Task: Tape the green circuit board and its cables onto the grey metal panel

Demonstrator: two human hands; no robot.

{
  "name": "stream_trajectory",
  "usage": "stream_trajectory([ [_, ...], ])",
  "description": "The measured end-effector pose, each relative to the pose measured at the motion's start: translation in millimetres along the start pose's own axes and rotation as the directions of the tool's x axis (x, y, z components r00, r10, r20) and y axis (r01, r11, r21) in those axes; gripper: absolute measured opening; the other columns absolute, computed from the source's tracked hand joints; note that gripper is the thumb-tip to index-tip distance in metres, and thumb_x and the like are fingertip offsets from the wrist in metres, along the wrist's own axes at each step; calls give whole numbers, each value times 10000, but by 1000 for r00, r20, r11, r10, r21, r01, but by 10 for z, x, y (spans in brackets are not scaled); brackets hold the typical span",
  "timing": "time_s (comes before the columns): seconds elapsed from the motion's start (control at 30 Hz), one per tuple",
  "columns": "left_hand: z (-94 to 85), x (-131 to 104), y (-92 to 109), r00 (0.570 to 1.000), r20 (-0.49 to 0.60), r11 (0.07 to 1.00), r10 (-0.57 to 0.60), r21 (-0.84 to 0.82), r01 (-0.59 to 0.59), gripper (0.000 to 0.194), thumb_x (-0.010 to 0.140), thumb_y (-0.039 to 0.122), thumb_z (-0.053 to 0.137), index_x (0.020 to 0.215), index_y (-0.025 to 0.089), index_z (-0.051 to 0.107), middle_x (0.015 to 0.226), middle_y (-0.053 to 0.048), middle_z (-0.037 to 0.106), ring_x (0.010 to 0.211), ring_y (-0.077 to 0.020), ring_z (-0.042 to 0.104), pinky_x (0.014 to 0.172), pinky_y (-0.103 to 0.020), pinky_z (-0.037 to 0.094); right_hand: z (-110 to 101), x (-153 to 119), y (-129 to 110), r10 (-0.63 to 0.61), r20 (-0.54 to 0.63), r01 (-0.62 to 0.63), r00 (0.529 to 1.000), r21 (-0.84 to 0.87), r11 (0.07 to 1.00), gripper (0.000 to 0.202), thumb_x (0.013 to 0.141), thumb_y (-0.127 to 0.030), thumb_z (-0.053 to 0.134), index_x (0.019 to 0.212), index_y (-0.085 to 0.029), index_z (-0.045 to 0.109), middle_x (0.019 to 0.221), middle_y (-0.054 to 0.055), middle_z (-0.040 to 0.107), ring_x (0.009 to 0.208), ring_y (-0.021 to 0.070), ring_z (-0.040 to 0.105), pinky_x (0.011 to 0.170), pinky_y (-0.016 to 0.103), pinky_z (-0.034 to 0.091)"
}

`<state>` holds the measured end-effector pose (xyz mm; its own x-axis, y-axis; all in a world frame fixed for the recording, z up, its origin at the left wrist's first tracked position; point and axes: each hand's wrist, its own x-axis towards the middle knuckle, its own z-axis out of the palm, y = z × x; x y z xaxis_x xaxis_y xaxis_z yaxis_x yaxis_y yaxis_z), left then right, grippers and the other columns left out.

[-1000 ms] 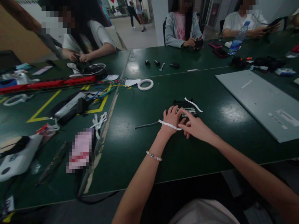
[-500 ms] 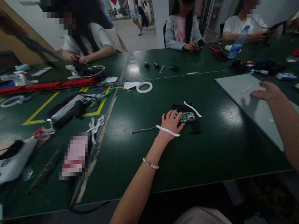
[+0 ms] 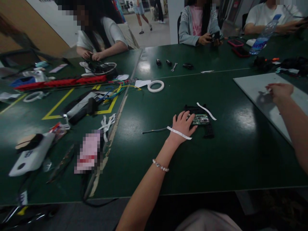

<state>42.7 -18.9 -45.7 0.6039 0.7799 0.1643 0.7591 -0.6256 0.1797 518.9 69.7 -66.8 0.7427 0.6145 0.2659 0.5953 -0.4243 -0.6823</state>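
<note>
My left hand [image 3: 182, 125] lies with fingers spread over the left part of a green circuit board [image 3: 201, 119], which rests on a black plastic frame [image 3: 208, 131]. A white strip [image 3: 179, 132] lies across the back of that hand, and a second white strip [image 3: 206, 111] is on the frame's upper right. From under the hand a thin grey cable [image 3: 154, 130] runs left. Over the light grey board [image 3: 257, 84] at the right, my right hand [image 3: 281, 91] has its fingertips pinched together around something small and pale that I cannot make out.
A white tape roll [image 3: 156, 86], a wrench [image 3: 174, 66] and small black parts lie farther back. Left are a black device [image 3: 80, 107], wires, a red strip [image 3: 74, 81] and a pink pouch [image 3: 89, 150]. A bottle [image 3: 264, 35] stands back right. Three people sit opposite.
The view has shifted, so the table items appear farther right. My right hand's fingers, apart before, are now pinched together over the grey board. My left hand stays on the circuit board.
</note>
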Motion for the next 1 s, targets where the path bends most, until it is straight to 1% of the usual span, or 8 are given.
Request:
stream_trajectory([
  [0.13,8,-7,9,1000,-6,1000,-7,1,7,491,917,427,437,1361,226,381,1442,-117,368,1344,-308,284,1055,-571,274,-144,-465,-427,-70,83,48,994,242,969,366,847,-130,475,1175,-29,602,1061,194,637,733,49,565,539,183,329],
  [0.2,11,-8,13,1000,-14,1000,-6,1,6,488,917,426,437,1358,226,386,1438,-118,373,1340,-307,288,1053,-567,277,-290,-949,-834,-253,259,74,932,550,832,310,836,-162,528,1114,-55,612,1048,154,632,695,27,519,554,172,331],
  [0.27,21,-5,18,1000,-22,1000,-1,2,1,486,914,422,441,1356,226,391,1431,-119,381,1335,-307,296,1049,-563,282,-430,-1553,-1272,-418,507,-43,754,673,738,271,834,-232,580,1080,-122,604,921,73,633,630,31,484,520,170,319],
  [0.37,47,0,24,999,-38,1000,-9,6,9,492,908,422,444,1353,218,397,1423,-125,391,1325,-311,307,1044,-564,281,-529,-2417,-1798,-579,663,-151,475,710,688,299,867,-301,556,1152,-210,545,777,-3,599,510,40,397,427,173,250],
  [0.47,65,-7,19,999,-38,1000,-14,11,15,484,902,408,441,1331,185,429,1414,-141,400,1324,-314,308,1056,-558,258,-440,-2960,-2036,-658,668,-125,349,729,673,405,892,-296,520,1284,-252,429,777,-11,606,548,71,466,459,187,329],
  [0.63,26,-47,-16,998,47,999,32,40,-34,540,822,304,509,1335,155,432,1452,-157,343,1349,-326,266,1085,-550,208,-115,-3189,-1982,-625,716,127,311,621,774,566,886,-262,517,1410,-220,310,746,13,619,676,142,587,627,273,476],
  [0.9,-30,-54,23,998,63,998,13,59,-17,545,864,310,448,1387,193,350,1472,-141,317,1361,-316,250,1072,-580,226,-58,-3204,-1934,-531,730,480,431,313,820,780,880,-472,524,1507,-204,145,769,54,639,591,169,591,549,292,459],
  [1.0,-46,-54,41,999,36,999,7,38,-8,491,904,350,413,1371,208,362,1456,-137,343,1346,-310,281,1056,-587,255,-161,-3228,-1848,-518,738,488,432,292,823,810,878,-479,525,1515,-208,104,744,39,647,576,165,599,536,279,457],
])
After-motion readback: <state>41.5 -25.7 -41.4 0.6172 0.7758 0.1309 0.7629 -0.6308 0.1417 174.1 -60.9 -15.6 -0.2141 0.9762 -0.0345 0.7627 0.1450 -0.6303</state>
